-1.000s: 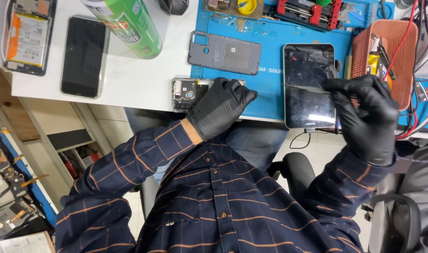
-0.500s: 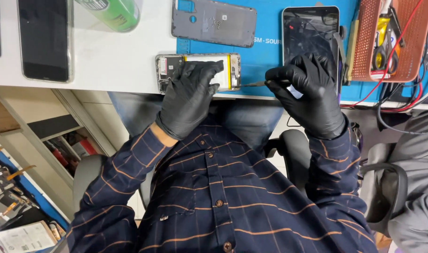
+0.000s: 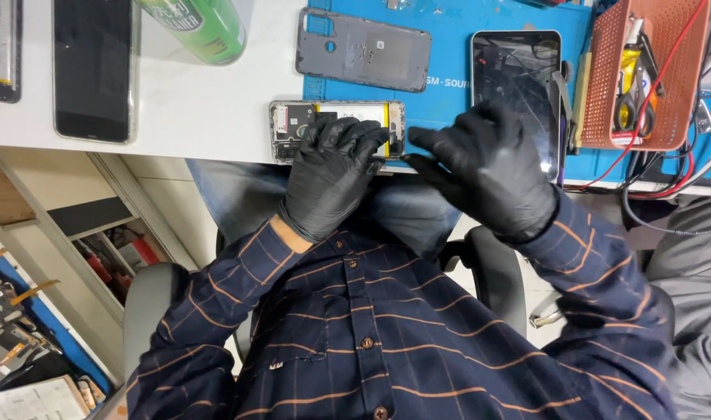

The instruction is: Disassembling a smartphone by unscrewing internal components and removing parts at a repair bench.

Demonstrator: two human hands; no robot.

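**Hazards at the opened phone**

The opened phone [image 3: 336, 128] lies at the front edge of the white table [image 3: 184, 101], partly on the blue mat [image 3: 449, 93]. The left hand [image 3: 328, 175], in a black glove, presses flat on it with fingers spread, holding it down without gripping. The right hand [image 3: 488, 167] hovers just beside the phone's right end, fingers pinched toward it; whether it holds a tool cannot be told.

1. Slip: the phone sits at the table edge; a sideways push could send it into the lap.
2. Battery damage: any prying near the yellow battery [image 3: 355, 115] could puncture it.
3. The cracked screen [image 3: 515, 85] lies close to the right wrist.
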